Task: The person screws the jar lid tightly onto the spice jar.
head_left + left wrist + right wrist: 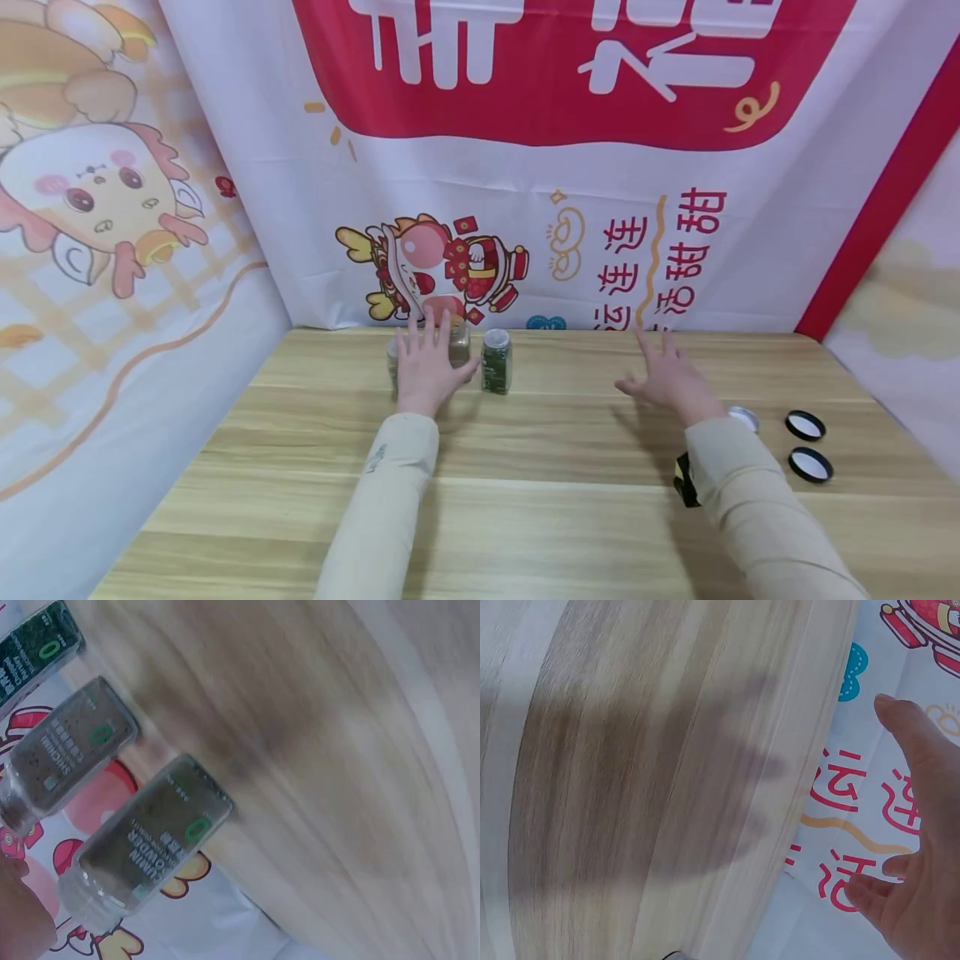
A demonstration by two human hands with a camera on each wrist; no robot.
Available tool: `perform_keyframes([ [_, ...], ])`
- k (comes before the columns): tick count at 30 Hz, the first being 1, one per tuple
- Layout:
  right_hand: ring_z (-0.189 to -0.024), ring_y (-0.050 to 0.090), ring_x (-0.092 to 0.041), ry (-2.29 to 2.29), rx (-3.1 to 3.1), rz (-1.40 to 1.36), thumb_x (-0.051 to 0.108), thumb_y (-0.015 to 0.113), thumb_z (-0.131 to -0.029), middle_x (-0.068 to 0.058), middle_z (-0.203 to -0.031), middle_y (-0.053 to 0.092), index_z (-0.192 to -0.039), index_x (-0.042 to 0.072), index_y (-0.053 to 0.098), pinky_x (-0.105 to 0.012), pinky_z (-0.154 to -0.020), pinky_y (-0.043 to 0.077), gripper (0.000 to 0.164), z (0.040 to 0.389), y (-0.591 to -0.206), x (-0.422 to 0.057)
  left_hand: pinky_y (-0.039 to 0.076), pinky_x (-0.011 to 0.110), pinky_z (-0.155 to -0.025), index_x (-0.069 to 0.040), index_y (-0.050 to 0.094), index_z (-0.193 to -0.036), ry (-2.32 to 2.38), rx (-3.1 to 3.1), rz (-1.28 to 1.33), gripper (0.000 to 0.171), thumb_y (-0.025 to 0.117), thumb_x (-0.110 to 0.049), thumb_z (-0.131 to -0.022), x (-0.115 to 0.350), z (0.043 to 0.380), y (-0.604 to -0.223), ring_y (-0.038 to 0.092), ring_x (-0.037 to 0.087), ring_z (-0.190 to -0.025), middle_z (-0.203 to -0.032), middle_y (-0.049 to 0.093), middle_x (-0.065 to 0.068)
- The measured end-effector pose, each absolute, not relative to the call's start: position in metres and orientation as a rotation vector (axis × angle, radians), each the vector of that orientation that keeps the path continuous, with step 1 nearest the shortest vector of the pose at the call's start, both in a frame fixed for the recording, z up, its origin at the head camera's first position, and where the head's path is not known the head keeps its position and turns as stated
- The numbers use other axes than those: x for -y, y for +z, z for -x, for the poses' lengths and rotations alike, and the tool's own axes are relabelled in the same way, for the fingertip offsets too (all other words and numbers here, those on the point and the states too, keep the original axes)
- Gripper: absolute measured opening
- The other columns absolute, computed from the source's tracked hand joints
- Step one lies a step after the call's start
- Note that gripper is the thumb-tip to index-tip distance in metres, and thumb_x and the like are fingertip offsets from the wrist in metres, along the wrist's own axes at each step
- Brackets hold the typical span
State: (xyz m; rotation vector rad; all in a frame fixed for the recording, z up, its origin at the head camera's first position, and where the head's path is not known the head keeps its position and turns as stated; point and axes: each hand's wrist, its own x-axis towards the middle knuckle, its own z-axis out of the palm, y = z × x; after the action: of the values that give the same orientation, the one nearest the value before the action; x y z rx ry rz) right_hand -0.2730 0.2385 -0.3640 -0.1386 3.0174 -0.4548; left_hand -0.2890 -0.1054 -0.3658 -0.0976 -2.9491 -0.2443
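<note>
My left hand point(431, 367), fingers spread, reaches over a row of clear spice jars at the back of the table. A cumin powder jar point(150, 840) with a bare clear neck stands nearest it in the left wrist view. Beside that are a brown-filled jar marked Sichuan point(71, 754) and a jar of dark green flakes point(496, 362). The hand hides much of the first two jars in the head view. My right hand point(667, 379) hovers over the table's right side with its fingers extended, holding nothing.
Two black-rimmed lids point(806, 426) lie on the wooden table point(525, 533) at the right. A round whitish lid point(745, 418) shows behind the right wrist. A black and yellow object point(685, 482) is partly hidden by the right sleeve. A printed cloth point(570, 167) hangs behind the table.
</note>
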Motion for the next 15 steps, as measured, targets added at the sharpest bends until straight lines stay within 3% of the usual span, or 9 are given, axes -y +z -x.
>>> perform_keyframes([
  [7,-0.129,0.015,-0.068,-0.424,-3.057,0.179,0.048,0.061,-0.087,-0.044,-0.148,0.002,-0.153,0.005,0.002,-0.076,-0.099,0.026,0.098,0.271,-0.362,-0.251,-0.006,0.054,-0.12,-0.016,0.01,-0.155,-0.253,2.917,0.114,0.093,0.044,-0.07,-0.087,0.114,0.288,-0.358,0.003,0.04,-0.148,-0.161,0.011,0.011],
  [15,-0.125,0.026,-0.065,-0.541,-3.089,0.166,0.025,0.061,-0.09,-0.048,-0.142,0.015,-0.148,-0.01,0.01,-0.072,-0.102,0.028,0.085,0.267,-0.356,-0.276,0.0,0.055,-0.121,-0.011,0.011,-0.154,-0.3,2.852,0.093,0.091,0.05,-0.061,-0.089,0.129,0.284,-0.358,0.011,0.041,-0.147,-0.158,0.022,0.015],
])
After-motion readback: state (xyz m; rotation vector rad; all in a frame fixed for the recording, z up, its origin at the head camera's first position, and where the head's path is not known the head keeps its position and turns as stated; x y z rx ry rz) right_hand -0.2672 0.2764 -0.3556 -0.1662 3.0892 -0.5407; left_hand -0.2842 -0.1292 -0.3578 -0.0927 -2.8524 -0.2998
